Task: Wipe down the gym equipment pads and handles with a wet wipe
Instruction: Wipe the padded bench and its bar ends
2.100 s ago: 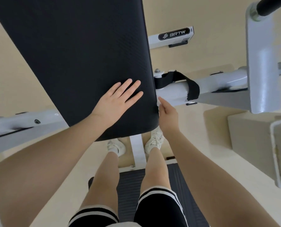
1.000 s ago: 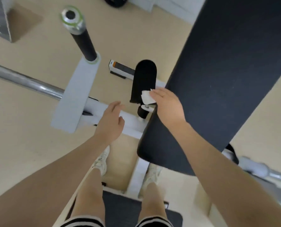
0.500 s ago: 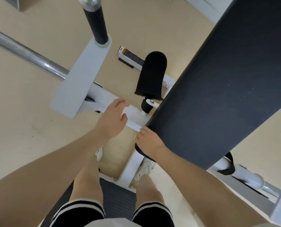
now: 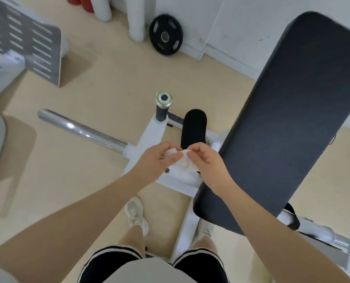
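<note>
A white wet wipe (image 4: 182, 160) is held between both hands over the white machine frame (image 4: 149, 139). My left hand (image 4: 155, 160) pinches its left side and my right hand (image 4: 206, 162) pinches its right edge with curled fingers. The long black back pad (image 4: 288, 111) slopes up to the right, its lower end beside my right wrist. A small black roller pad (image 4: 193, 129) stands just beyond the hands. An upright handle with a black grip (image 4: 162, 113) and a green-ringed cap rises left of the roller pad.
A chrome bar (image 4: 82, 131) runs left from the frame. A black weight plate (image 4: 166, 37) leans on the far wall. A grey slotted panel (image 4: 27, 41) stands at the upper left. My legs and white shoes straddle the frame's base rail (image 4: 184, 225).
Both hands have left the pad edge and frame and come together in front of me, now holding the wipe between them. The view has tilted up, showing the wall and weight plate.
</note>
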Demonstrator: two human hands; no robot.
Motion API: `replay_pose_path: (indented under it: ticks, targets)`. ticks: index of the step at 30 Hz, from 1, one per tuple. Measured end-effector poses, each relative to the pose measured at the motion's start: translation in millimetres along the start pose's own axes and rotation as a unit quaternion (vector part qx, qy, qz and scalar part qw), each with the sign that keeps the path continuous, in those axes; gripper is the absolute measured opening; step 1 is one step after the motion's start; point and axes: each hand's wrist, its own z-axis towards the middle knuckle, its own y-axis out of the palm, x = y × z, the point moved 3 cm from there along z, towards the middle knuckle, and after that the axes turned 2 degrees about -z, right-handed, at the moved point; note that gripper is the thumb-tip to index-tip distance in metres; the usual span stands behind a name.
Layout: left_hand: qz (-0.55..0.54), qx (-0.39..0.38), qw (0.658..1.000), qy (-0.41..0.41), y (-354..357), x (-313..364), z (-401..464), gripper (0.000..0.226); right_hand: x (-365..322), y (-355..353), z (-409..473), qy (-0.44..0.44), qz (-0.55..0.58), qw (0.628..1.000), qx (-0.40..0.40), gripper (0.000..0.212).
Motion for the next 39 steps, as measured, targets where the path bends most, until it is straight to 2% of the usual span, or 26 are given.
replay_pose_path:
  ticks: [4,7,9,11,13,16,18,20,22,23,26,28,31,34,36,39]
  targets:
    - [-0.016,-0.017,1.000,-0.013,-43,26,-7,0.016,-27,16,8,0.019,0.055,0.997,0.042,0.015]
    - [-0.040,-0.049,0.997,-0.032,-67,34,-10,0.013,-44,30,14,0.054,0.214,0.975,0.021,0.024]
    - [-0.044,-0.050,0.997,-0.026,-75,34,-9,0.011,-49,38,16,0.096,0.278,0.955,0.049,0.029]
    - [-0.001,0.001,1.000,-0.014,-79,32,-4,0.010,-47,42,19,0.141,0.252,0.952,0.098,0.025]
    - [0.092,0.074,0.993,-0.008,-77,30,3,0.010,-41,44,22,0.183,0.225,0.946,0.146,0.017]
    - [0.170,0.145,0.975,0.011,-62,34,9,0.008,-39,48,24,0.218,0.288,0.918,0.164,0.011]
    - [0.204,0.115,0.972,0.033,-47,40,13,0.003,-43,49,26,0.198,0.362,0.902,0.125,0.017]
    - [0.229,0.041,0.972,0.039,-36,45,17,0.020,-44,45,30,0.149,0.373,0.911,0.091,0.016]
    - [0.188,0.001,0.982,0.007,-35,47,21,0.037,-37,37,38,0.150,0.321,0.929,0.105,0.015]
    - [0.159,0.024,0.987,-0.014,-39,46,24,0.038,-29,33,45,0.175,0.290,0.931,0.132,0.016]
    - [0.095,0.206,0.973,-0.051,-60,41,38,0.024,-7,24,73,0.247,0.231,0.921,0.191,0.014]
    - [0.030,0.263,0.963,-0.042,-65,42,50,0.013,2,20,97,0.262,0.190,0.923,0.206,0.014]
    - [-0.034,0.218,0.973,-0.061,-62,44,73,0.009,8,24,131,0.271,0.151,0.927,0.209,0.011]
    - [-0.044,0.211,0.975,-0.056,-64,43,85,0.004,6,36,157,0.251,0.192,0.936,0.154,0.014]
    - [-0.049,0.212,0.974,-0.059,-66,41,86,0.004,3,38,163,0.211,0.213,0.947,0.118,0.010]
    - [-0.081,0.205,0.973,-0.074,-67,41,84,0.004,-5,27,153,0.140,0.201,0.967,0.070,0.016]
